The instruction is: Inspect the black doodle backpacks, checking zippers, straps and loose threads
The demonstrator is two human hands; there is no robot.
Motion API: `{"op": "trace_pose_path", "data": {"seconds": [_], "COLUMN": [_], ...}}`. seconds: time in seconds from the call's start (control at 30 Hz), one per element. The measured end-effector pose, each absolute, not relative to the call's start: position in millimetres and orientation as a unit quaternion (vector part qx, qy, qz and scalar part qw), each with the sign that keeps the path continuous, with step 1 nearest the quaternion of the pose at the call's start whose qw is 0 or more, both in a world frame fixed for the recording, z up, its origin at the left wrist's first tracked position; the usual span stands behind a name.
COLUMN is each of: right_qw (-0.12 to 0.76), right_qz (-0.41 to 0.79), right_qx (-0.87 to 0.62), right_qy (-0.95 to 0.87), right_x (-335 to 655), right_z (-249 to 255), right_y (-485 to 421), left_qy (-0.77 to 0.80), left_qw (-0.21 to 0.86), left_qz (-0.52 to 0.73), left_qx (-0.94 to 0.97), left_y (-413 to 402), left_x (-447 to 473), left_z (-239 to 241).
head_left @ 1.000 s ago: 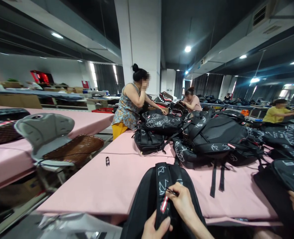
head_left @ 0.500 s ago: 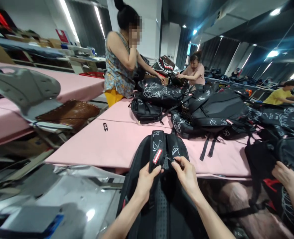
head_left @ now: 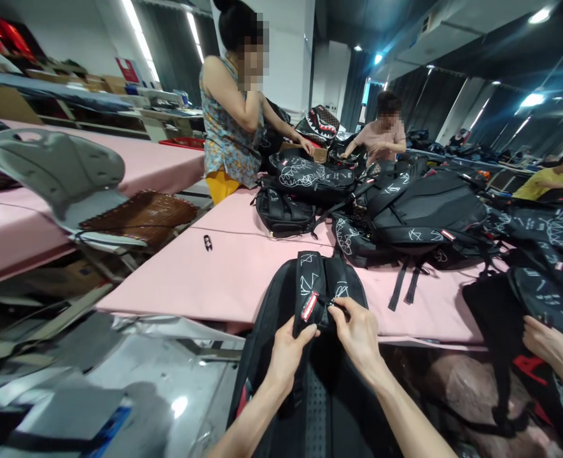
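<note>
A black backpack (head_left: 281,299) leans against the table edge, its back panel and straps facing me. My left hand (head_left: 288,346) is closed on one shoulder strap (head_left: 306,277), which carries white scribbled lines and a red label (head_left: 310,306). Close beside it, my right hand (head_left: 360,324) is closed in a pinch between the two straps. At its fingertips is a small dark piece with bright spots, too small to name. The other strap (head_left: 341,283) lies just behind that hand.
Several black backpacks (head_left: 419,203) are piled on the pink table (head_left: 166,283). A small black item (head_left: 207,243) lies at its left. A chair (head_left: 62,172) stands to the left. At right, a co-worker's hand (head_left: 551,343) touches another backpack. Two people work behind the pile.
The view has shifted slightly. My right fingertips have come a little nearer the labelled strap, and the shiny tip between the straps no longer shows. My left hand keeps hold of the strap.
</note>
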State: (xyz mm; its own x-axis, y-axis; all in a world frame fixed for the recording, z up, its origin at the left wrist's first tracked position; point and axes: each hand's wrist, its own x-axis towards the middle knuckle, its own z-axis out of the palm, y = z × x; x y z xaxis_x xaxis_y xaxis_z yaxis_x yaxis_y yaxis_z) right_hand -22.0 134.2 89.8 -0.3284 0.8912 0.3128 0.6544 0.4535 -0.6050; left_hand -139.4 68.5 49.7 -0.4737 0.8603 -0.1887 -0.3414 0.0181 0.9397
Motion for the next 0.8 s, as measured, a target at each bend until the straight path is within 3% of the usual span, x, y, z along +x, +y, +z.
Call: {"op": "trace_pose_path", "data": {"seconds": [0.63, 0.8], "right_qw": [0.301, 0.296], "right_qz": [0.152, 0.279], "right_qx": [-0.44, -0.415], "right_qy": [-0.832, -0.814], "right_x": [-24, -21], "right_z": [93, 97], "right_y": [146, 172], "left_qy": [0.576, 0.569], "left_qw": [0.446, 0.455], "left_qz": [0.628, 0.598], "left_qx": [0.274, 0.334], "left_y": [67, 61], "left_x": [-142, -164], "left_z": [44, 49]}}
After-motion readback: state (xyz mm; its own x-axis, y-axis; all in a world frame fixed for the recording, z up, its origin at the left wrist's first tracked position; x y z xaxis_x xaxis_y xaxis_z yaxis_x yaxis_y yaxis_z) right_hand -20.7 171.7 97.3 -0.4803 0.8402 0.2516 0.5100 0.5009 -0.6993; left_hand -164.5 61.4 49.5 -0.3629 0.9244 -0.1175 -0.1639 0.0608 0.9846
